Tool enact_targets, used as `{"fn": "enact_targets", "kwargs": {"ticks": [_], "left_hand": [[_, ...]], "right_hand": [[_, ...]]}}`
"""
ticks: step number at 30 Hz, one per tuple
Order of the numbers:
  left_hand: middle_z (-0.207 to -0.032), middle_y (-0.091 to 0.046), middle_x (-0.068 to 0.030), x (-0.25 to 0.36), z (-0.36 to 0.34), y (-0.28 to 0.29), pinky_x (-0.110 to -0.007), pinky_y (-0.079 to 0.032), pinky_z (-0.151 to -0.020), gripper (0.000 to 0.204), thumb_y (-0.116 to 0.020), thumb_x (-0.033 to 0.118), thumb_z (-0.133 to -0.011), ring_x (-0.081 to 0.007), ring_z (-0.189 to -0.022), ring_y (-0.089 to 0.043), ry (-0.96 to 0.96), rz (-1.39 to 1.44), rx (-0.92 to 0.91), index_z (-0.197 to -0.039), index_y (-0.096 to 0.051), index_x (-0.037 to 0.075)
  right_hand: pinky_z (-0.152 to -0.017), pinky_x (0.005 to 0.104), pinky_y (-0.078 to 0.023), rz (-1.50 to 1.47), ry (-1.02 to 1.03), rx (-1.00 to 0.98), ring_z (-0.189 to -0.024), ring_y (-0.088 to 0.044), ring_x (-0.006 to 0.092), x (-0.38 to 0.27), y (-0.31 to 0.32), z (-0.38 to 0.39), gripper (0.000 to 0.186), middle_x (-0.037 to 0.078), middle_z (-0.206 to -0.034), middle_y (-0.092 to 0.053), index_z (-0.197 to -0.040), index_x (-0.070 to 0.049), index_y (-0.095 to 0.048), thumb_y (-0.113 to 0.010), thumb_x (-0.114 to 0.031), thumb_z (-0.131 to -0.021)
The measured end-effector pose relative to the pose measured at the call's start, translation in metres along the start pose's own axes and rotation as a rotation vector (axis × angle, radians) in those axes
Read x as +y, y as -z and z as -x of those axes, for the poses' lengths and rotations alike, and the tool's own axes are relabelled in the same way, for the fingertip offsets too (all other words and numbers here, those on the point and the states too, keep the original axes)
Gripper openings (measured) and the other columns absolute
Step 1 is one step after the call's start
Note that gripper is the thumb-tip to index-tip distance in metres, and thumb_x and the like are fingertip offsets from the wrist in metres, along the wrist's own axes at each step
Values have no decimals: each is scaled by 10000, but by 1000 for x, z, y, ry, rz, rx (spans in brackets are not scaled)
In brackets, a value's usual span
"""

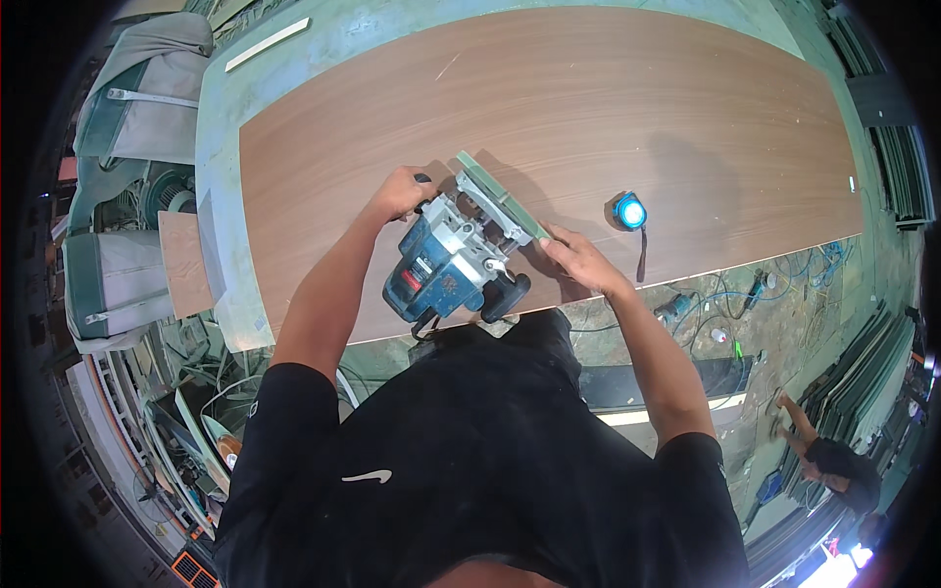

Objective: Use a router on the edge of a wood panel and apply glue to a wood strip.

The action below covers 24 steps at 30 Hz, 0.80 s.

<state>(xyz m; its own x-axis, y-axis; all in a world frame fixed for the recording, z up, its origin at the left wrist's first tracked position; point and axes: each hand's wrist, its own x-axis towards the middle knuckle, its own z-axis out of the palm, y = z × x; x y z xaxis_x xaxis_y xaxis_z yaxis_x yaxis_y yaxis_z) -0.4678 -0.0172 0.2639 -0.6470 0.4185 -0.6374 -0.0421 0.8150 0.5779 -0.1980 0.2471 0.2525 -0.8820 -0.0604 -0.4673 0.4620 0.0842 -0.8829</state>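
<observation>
- Blue-and-silver handheld router with a boxy motor housing and metal base is over the near-left part of the brown wood-grain panel on the pale green desk, tilted on its side; whether it rests there is unclear.
- Left hand: fingers clamped around the router's far black knob.
- Right hand: fingers touch the near-right end of the flat green plate along the base; I cannot tell whether they pinch it.
- It is probably heavy and rigid, with most weight in the housing.
- The two knobs, far and near, should give the surest hold; the plate's smooth-looking edge may slip.
- The panel's face probably scratches easily under metal.
</observation>
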Motion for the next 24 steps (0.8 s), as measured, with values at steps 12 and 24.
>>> {"fn": "enact_targets", "kwargs": {"ticks": [12, 24], "left_hand": [[-786, -709, -132, -3, -3, -1, -359, -520, -456, 396, -688, 247, -786, -199, -581, -640, 2, -22, 19, -1091, -742, 0], [-755, -699, -120, -5, -3, 0, -368, -524, -510, 362, -683, 250, -775, -201, -598, -635, -39, -10, 12, -1016, -744, -12]], "right_hand": [[-880, 329, -492, 42, -3, 43, -922, -582, 184, -4, -2, 1, 706, 125, -1127, -668, -1530, 11, -460, -589, -461, -1021], [-823, 315, -493, -10, -26, 30, -885, -580, 169, -4, -3, 2, 706, 87, -988, -648, -1524, 9, -470, -597, -468, -1019]]}}
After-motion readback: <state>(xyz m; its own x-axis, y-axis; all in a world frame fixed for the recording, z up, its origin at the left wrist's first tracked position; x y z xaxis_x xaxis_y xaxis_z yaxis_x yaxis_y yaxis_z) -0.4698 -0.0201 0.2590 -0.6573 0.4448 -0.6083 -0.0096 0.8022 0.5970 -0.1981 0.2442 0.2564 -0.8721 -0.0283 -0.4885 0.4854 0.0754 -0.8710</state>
